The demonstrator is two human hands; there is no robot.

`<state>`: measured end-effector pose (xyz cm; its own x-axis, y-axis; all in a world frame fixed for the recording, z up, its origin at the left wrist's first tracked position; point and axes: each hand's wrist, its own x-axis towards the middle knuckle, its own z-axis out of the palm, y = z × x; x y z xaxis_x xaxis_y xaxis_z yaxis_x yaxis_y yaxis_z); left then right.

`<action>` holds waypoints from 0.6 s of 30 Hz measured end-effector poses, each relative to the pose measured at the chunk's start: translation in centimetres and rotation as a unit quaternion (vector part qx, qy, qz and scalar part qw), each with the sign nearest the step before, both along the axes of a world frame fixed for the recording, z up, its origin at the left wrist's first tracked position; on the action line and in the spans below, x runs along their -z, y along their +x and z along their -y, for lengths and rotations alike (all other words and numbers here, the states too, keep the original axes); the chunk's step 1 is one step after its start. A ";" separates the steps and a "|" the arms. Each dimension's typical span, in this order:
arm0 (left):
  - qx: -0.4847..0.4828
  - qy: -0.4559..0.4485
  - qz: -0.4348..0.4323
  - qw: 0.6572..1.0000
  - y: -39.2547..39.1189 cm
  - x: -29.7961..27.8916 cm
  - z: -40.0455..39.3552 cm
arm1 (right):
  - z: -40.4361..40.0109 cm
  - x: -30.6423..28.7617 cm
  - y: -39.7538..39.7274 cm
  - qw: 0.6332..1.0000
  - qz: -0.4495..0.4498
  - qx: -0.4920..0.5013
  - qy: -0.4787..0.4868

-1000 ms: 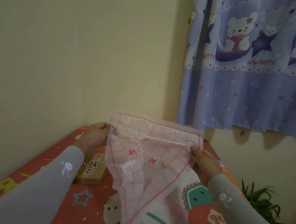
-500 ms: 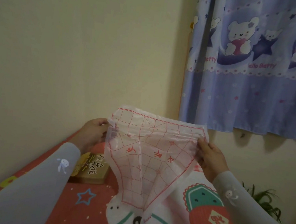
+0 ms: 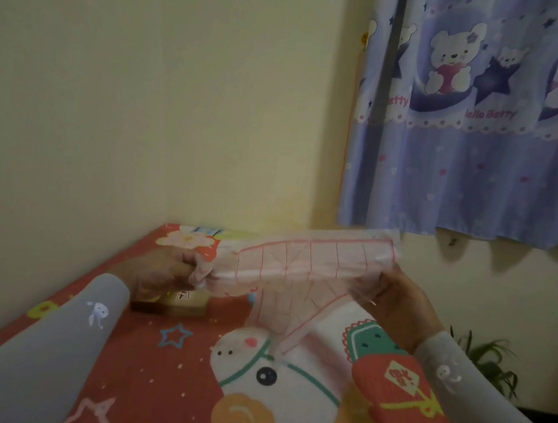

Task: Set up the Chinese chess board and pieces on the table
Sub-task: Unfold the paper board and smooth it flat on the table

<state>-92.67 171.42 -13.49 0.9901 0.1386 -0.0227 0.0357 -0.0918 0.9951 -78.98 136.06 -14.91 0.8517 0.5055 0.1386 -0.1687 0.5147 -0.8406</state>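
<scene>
Both hands, the left hand (image 3: 164, 270) and right hand (image 3: 395, 301), are pinching the plastic chessboard sheet (image 3: 303, 265) with closed fingers, stretching it lengthwise mid-frame above the table (image 3: 152, 353), the rest drooping centre.

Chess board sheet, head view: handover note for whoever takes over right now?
Left hand: shut on one end of the board sheet.
Right hand: shut on the other end.
The board sheet is thin plastic with a red grid, held stretched in the air above the table, part still folded and drooping.
The wooden piece box sits on the table under the left hand; I cannot tell if it is open.
Done: sheet picked up, partly unfolded.
Left: unfold fully, lay it flat, then set out the pieces.
</scene>
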 end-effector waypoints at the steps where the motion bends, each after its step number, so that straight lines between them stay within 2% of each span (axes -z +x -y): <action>1: 0.007 0.044 -0.026 0.999 -0.6 1.1 0.1 | 0.2 1.0 -1.1 1.000 -0.010 -0.017 -0.017; 2: 0.015 0.119 -0.061 0.991 -1.2 2.1 0.1 | 0.4 2.5 -1.7 0.998 -0.005 -0.022 -0.051; 3: 0.034 0.234 -0.097 0.967 -1.5 3.0 -0.2 | 0.6 3.4 -2.6 0.995 0.003 -0.022 -0.099; 4: 0.062 0.347 -0.133 0.926 -1.7 3.9 -0.6 | 1.1 4.7 -3.2 0.984 0.036 -0.017 -0.176; 5: 0.090 0.442 -0.166 0.877 -1.9 4.7 -0.8 | 1.5 5.6 -3.9 0.956 0.088 -0.012 -0.280; 6: 0.111 0.507 -0.188 0.834 -2.1 5.3 -0.8 | 2.1 6.8 -4.1 0.906 0.166 -0.021 -0.389; 7: 0.126 0.539 -0.198 0.809 -2.3 6.0 -0.6 | 2.5 7.7 -4.6 0.846 0.230 -0.038 -0.480; 8: 0.133 0.550 -0.205 0.799 -2.5 6.6 -0.3 | 2.7 8.6 -4.7 0.786 0.280 -0.061 -0.548; 9: 0.134 0.554 -0.213 0.794 -2.8 6.9 0.2 | 2.8 9.0 -5.1 0.743 0.313 -0.076 -0.586; 10: 0.132 0.551 -0.221 0.794 -3.1 7.0 0.6 | 2.9 9.1 -5.6 0.722 0.327 -0.085 -0.604; 12: 0.128 0.553 -0.237 0.788 -3.4 7.3 1.0 | 2.9 8.7 -6.3 0.704 0.338 -0.092 -0.618; 13: 0.128 0.557 -0.241 0.784 -3.4 7.4 1.2 | 2.8 8.4 -6.5 0.709 0.332 -0.100 -0.614; 14: 0.125 0.556 -0.245 0.785 -3.3 7.2 1.4 | 2.7 8.0 -6.6 0.728 0.314 -0.109 -0.600; 16: 0.099 0.530 -0.225 0.812 -2.8 6.8 2.0 | 2.4 7.8 -6.5 0.765 0.292 -0.095 -0.566; 17: 0.070 0.516 -0.192 0.832 -2.5 6.7 2.5 | 2.1 7.8 -6.3 0.765 0.305 -0.068 -0.563; 18: 0.039 0.512 -0.148 0.845 -2.1 6.7 2.9 | 1.8 7.9 -6.1 0.747 0.338 -0.031 -0.572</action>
